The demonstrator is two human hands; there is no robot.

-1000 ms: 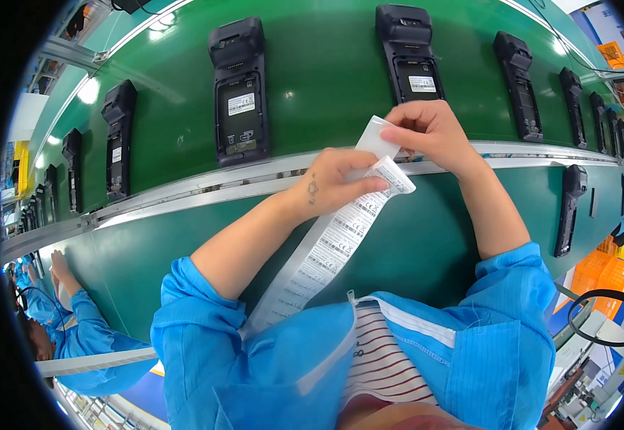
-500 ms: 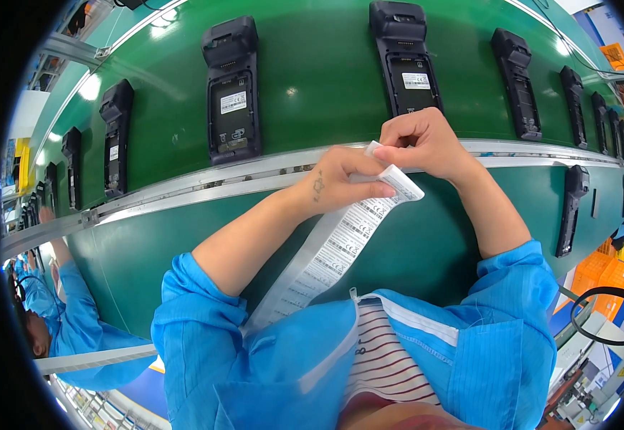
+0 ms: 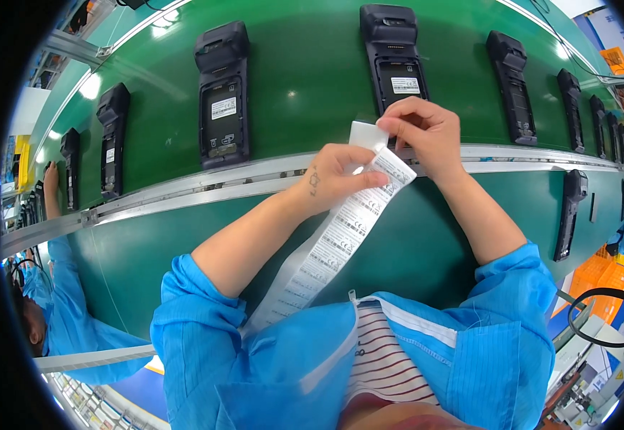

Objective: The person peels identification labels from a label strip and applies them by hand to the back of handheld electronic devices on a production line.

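Label strip [image 3: 333, 247]: long white backing tape printed with small barcode stickers, held slantwise over the near part of the green conveyor belt [image 3: 312, 79], its upper end raised just above the metal rail [image 3: 183, 193] that runs along the belt's near edge, its lower end trailing down to the blue smock at the wearer's chest

Single label [image 3: 367, 135]: small white sticker, seen at the strip's upper end, pinched at one edge; whether it is fully free of the backing cannot be told

Left hand [image 3: 337, 175]: fingers closed narrowly on the strip's upper end, thumb laid over the printed face

Right hand [image 3: 426, 132]: fingertips drawn together in a pinch on the single label, other fingers curled

Nearest handheld terminal [image 3: 396, 61]: black, laid back-up on the belt with its battery bay exposed, just beyond the right hand

Second handheld terminal [image 3: 222, 93]: same kind, set to the left of it, well apart from both hands

Further terminals: ranged along the belt toward both ends

Co-worker's sleeve [image 3: 64, 308]: blue, noted at the belt's left end
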